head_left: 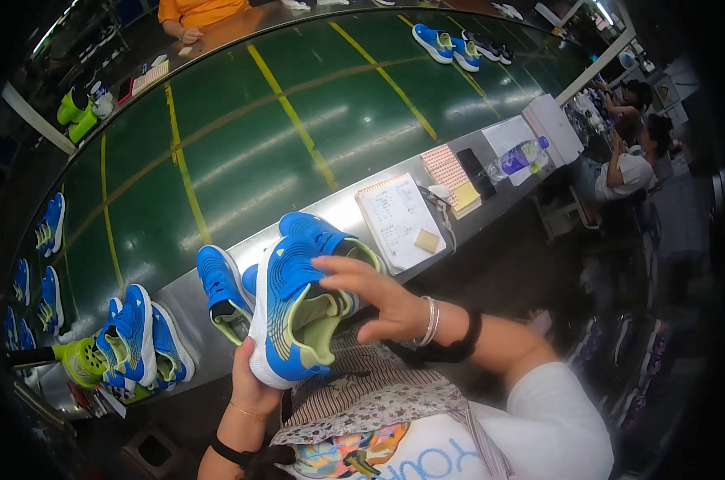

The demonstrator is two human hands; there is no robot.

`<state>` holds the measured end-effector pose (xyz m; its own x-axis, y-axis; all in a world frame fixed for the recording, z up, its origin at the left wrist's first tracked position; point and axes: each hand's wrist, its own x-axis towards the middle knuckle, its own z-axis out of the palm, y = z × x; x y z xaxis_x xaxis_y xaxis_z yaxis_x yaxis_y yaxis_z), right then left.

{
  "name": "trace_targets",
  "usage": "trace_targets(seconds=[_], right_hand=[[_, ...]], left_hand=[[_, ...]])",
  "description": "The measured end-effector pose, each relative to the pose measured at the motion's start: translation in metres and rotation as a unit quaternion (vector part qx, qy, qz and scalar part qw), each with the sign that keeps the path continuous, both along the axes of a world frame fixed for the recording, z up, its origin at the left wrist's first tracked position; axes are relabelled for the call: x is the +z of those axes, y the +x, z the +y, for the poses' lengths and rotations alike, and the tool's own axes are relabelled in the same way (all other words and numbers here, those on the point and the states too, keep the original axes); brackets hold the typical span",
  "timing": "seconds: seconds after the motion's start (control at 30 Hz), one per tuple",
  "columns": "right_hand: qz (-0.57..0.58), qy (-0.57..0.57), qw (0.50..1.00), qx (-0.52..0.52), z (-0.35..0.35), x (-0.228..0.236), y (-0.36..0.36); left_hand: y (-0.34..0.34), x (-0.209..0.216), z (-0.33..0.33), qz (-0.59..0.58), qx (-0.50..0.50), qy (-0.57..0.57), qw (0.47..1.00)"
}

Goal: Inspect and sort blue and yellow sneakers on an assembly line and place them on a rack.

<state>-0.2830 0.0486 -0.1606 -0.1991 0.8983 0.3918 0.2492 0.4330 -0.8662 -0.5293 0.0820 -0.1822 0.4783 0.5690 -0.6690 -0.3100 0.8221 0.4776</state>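
Note:
My left hand (253, 387) is wrapped round the heel and white sole of a blue sneaker (288, 300) with a lime-green lining, holding it tilted in front of me. My right hand (377, 296) hovers at the shoe's opening, fingers stretched and thumb apart; whether a fingertip touches the upper is hard to tell. Behind the held shoe, another blue sneaker (313, 230) lies on the metal ledge, partly covered by it. One more blue sneaker (221, 286) rests just left of it, its heel close to my left hand.
A green conveyor belt (234, 160) with yellow lines runs beyond the metal ledge (338, 206). Stacked blue sneakers (134, 336) stand at the left by a lime-green basket (81, 362). A notebook (398, 220), a bottle (522, 156) and co-workers (630, 164) are to the right.

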Motion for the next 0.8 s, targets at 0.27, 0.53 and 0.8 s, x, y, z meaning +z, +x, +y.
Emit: trace_targets(seconds=[0.27, 0.53, 0.8], right_hand=[[-0.259, -0.292, 0.683, -0.617, -0.050, -0.218, 0.263], [-0.326, -0.312, 0.677, -0.582, -0.040, -0.226, 0.346], [-0.529, -0.317, 0.702, -0.356, -0.013, -0.228, 0.374]], left_hand=[[0.004, -0.002, -0.005, -0.018, 0.048, -0.017, 0.999], [0.028, 0.009, -0.005, 0.017, 0.058, 0.027, 0.998], [0.044, 0.020, 0.004, 0.019, 0.055, 0.038, 0.998]])
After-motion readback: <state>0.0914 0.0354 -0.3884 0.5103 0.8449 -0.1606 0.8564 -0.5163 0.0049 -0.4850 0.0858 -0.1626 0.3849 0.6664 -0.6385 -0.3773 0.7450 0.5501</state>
